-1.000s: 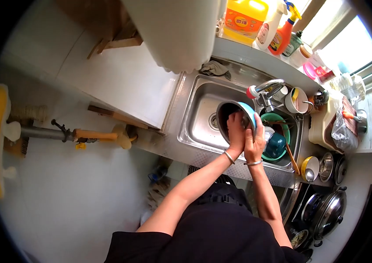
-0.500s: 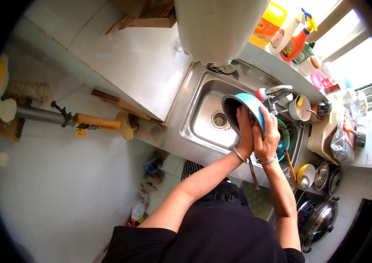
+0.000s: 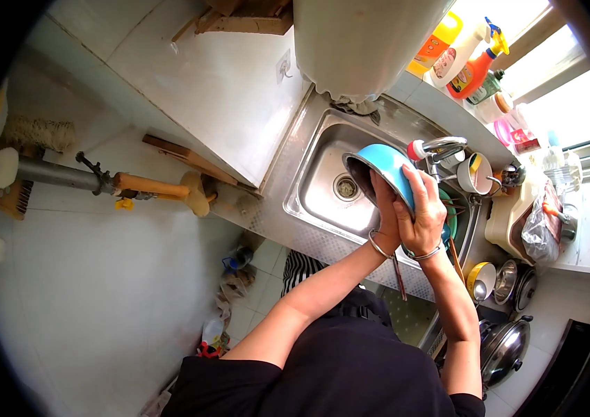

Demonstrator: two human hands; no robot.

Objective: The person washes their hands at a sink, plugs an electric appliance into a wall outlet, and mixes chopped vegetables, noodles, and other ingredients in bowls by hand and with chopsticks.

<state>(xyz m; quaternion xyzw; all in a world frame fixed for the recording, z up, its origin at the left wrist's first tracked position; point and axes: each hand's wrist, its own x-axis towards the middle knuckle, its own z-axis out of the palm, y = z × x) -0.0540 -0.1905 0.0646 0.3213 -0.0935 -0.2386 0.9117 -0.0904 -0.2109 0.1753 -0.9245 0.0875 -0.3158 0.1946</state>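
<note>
A blue bowl (image 3: 387, 165) with a dark inside is tilted on its side above the double steel sink (image 3: 323, 149). My right hand (image 3: 425, 215) grips its blue outer side, fingers spread over the curve. My left hand (image 3: 387, 212) reaches into the bowl's mouth; its fingertips are hidden inside, and whether it holds anything there does not show. Both wrists touch or nearly touch. Just beyond the bowl stands the faucet (image 3: 441, 147) with a red and white piece on it. A green basin (image 3: 452, 217) in the right-hand basin is mostly covered by my right hand.
Cleaner bottles (image 3: 472, 73) line the window ledge. A white bowl (image 3: 474, 174) sits behind the faucet. Right of the sink are a yellow bowl (image 3: 480, 279), a steel bowl (image 3: 505, 281) and a lidded pot (image 3: 507, 351). Chopsticks (image 3: 399, 276) jut over the sink's front edge.
The bowl has tipped over further, showing more of its blue outside, and has moved away from the green basin. Both hands have moved with it. The camera view has shifted.
</note>
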